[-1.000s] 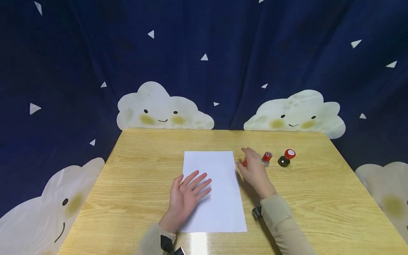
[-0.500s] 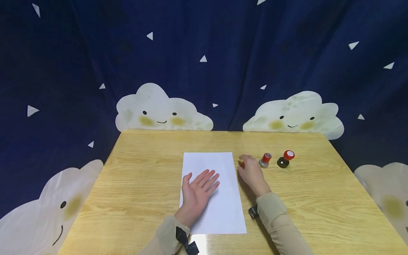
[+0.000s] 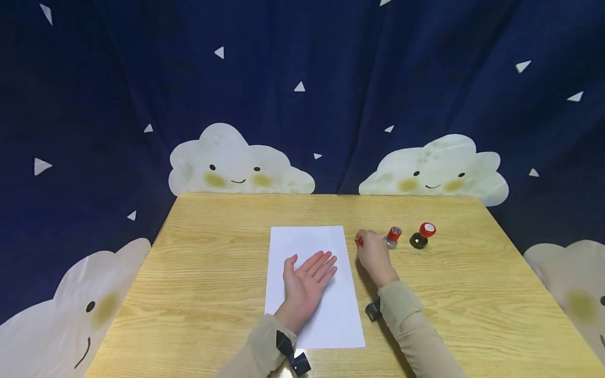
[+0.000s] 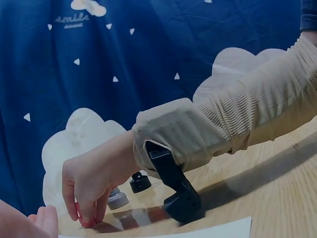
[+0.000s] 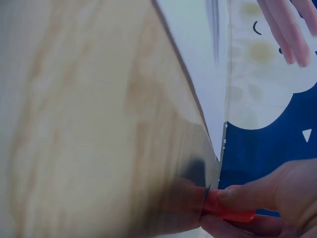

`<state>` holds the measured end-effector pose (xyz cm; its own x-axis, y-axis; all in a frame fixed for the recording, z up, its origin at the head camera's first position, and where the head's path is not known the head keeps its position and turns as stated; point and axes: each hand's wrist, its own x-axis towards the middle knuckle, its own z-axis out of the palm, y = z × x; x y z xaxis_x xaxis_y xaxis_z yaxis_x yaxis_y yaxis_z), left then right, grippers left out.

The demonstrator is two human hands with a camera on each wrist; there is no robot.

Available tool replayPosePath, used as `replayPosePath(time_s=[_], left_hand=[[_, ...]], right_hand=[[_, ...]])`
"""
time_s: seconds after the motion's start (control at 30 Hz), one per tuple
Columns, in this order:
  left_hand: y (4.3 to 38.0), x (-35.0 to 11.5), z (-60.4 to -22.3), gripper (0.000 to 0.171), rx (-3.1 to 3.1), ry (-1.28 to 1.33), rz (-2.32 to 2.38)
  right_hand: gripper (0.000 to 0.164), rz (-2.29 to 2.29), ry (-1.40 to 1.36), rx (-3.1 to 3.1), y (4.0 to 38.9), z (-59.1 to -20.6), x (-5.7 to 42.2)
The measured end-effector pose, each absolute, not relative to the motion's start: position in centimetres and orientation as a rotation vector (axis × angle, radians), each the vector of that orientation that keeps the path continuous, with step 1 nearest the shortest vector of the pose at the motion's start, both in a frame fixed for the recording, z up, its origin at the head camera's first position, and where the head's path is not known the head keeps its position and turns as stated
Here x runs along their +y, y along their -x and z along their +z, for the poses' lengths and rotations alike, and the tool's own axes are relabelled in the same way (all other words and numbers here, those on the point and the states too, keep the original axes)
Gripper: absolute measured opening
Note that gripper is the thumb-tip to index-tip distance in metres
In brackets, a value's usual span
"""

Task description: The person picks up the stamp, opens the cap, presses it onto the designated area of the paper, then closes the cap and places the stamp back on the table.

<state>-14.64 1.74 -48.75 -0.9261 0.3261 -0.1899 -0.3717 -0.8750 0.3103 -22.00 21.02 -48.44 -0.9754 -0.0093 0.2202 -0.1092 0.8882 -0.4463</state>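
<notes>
Red object [image 5: 239,214] sits pinched in the right grip [image 3: 375,256], fingers pointing downward.

Paper [image 3: 341,304] on tbl [image 3: 203,262], held item [image 3: 360,242] just R of it, mid stamp [image 3: 394,235] next, end stamp [image 3: 421,238] furthest R.

Head view forward-down over table [image 3: 203,273]

Behind the left hand [image 3: 307,286] and right hand [image 3: 373,256], beige cuffs [image 4: 168,126] bear black devices [image 4: 177,182]; behind the right one, a ribbed sleeve [image 4: 242,116] and dark blue cloth [image 4: 309,17] follow.
</notes>
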Motion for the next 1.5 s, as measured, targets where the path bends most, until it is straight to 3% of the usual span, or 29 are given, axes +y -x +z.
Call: replayPosePath(time_s=[0.5, 1.1, 1.5], left_hand=[[14.5, 2.3, -48.8, 0.071, 0.56, 0.225, 2.737], [14.5, 2.5, -49.0, 0.063, 0.677, 0.228, 2.699], [14.1, 2.8, -48.3, 0.044, 0.734, 0.322, 2.678]], right_hand=[[0.016, 0.721, -0.096, -2.813, 21.3, -46.9, 20.4], [0.02, 0.784, -0.347, -2.706, 17.3, -42.4, 14.5], [0.026, 0.801, -0.456, -2.729, 15.7, -42.6, 12.2]])
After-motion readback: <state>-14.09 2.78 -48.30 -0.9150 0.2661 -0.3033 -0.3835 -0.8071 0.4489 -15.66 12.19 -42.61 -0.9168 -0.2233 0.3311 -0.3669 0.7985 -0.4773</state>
